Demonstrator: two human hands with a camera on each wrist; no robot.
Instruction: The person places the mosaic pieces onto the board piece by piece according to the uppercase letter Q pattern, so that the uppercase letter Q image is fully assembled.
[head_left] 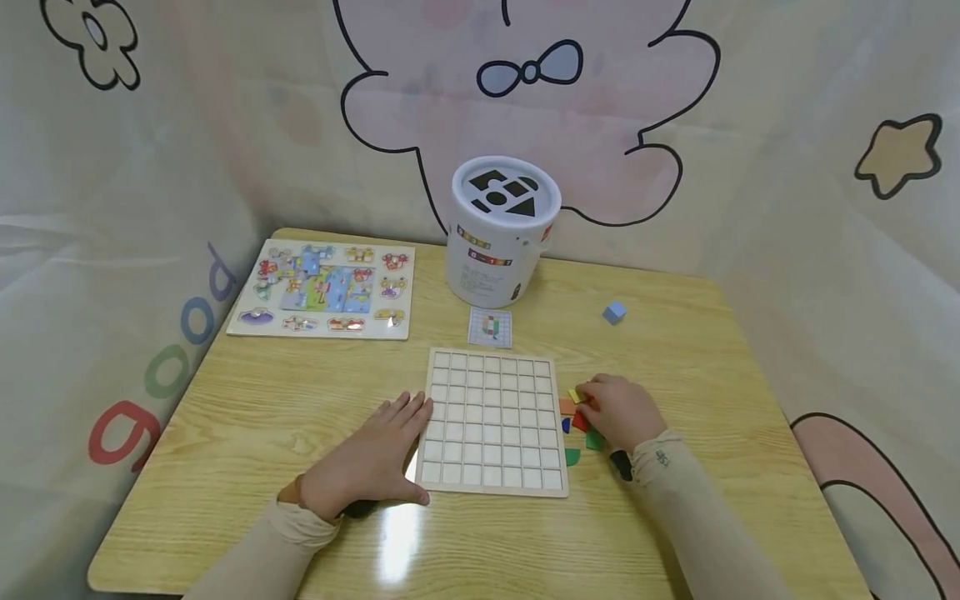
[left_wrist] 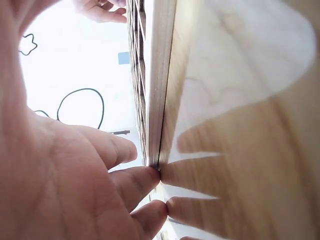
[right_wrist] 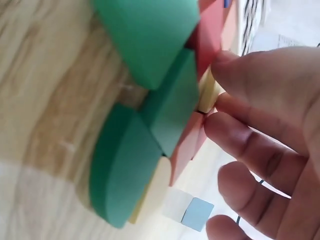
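A square wooden grid board (head_left: pixel 492 493) lies on the table. My left hand (head_left: pixel 375 454) is spread at its left edge, fingertips touching the rim, the board's side (left_wrist: pixel 159 85) showing in the left wrist view. To the right of the board, my right hand (head_left: pixel 621 410) bends over a loose group of coloured blocks. Its thumb and a finger pinch a small yellow block (right_wrist: pixel 207 92) among the others. Around it lie green blocks (right_wrist: pixel 172 102), a red block (right_wrist: pixel 209 37), an orange block (head_left: pixel 567 407) and a blue block (head_left: pixel 566 426). My palm partly hides the group in the head view.
A card with a coloured grid pattern (head_left: pixel 491 327) lies behind the board. Farther back stands a white bucket (head_left: pixel 487 275) with shape holes in its lid. A picture puzzle (head_left: pixel 251 327) is at the back left, a light-blue cube (head_left: pixel 614 312) at the back right.
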